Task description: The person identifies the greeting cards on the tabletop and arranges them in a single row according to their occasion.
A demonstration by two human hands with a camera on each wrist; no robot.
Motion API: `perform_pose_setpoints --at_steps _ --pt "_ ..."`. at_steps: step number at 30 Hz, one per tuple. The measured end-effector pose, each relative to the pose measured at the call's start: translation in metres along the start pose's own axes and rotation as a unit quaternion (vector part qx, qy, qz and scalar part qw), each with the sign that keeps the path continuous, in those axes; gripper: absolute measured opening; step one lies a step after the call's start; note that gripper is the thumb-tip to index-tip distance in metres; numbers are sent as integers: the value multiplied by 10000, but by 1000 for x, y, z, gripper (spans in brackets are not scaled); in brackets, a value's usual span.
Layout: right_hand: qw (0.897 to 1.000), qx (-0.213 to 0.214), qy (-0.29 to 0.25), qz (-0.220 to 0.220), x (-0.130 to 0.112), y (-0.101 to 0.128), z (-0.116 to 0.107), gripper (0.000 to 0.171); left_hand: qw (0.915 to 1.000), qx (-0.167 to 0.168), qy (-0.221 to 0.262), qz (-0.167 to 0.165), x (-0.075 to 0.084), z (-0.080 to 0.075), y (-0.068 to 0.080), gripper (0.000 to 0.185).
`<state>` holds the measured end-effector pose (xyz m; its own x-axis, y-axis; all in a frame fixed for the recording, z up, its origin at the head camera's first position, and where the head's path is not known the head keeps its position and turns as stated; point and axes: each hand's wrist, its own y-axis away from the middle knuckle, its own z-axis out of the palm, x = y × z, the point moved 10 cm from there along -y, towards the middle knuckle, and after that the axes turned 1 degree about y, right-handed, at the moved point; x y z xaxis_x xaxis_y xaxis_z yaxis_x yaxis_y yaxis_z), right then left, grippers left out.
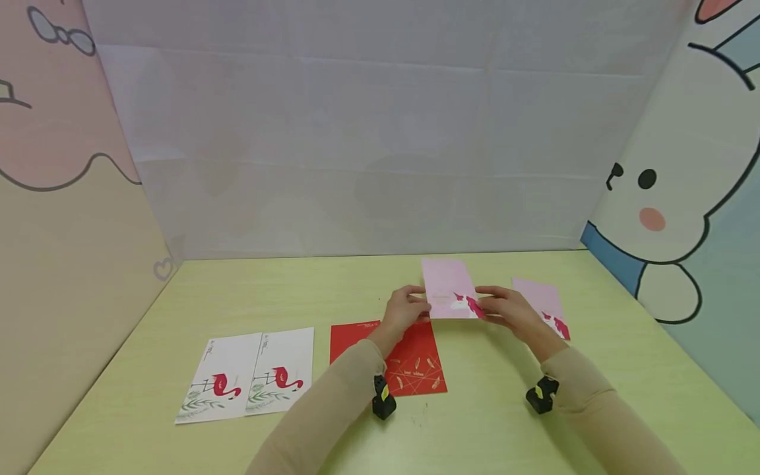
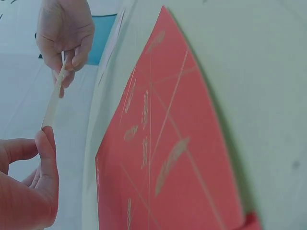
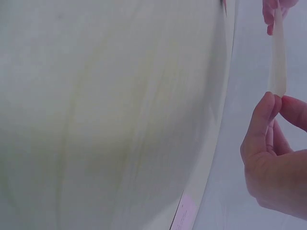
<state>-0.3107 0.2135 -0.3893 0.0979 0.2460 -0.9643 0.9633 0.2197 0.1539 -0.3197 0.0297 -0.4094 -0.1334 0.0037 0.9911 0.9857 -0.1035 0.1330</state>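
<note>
Gold lettering on the red card [image 1: 410, 363] seems unreadable.

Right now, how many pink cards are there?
2. One pink card is held up above the table, pinched by the left hand and the right hand. The other pink card lies flat behind the right hand.

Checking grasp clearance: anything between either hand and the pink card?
Nothing visible. The left hand and right hand both pinch the pink card at its side edges, held above the table.
</note>
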Motion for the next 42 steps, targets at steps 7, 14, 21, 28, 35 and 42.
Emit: perform_pose_setpoints --at_steps 7,14,21,28,35,42 --pt "9997 63 222 104 6 13 -12 48 9996 -246 140 -89 -1 17 12 34" --pt "9990 130 399 155 8 23 -22 48 9990 -432 123 87 -1 30 21 41" --pt "9986 67 510 84 9 34 -29 48 9985 -528 138 55 -3 40 27 43" --pt "9990 -102 431 -53 10 46 -34 47 9970 -721 278 82 -2 53 37 44" --pt "9985 -118 534 64 19 55 -39 46 9958 -783 467 -112 -10 63 50 49" --pt "9970 -119 697 306 29 62 -41 45 9947 -835 475 -363 -20 69 58 55"
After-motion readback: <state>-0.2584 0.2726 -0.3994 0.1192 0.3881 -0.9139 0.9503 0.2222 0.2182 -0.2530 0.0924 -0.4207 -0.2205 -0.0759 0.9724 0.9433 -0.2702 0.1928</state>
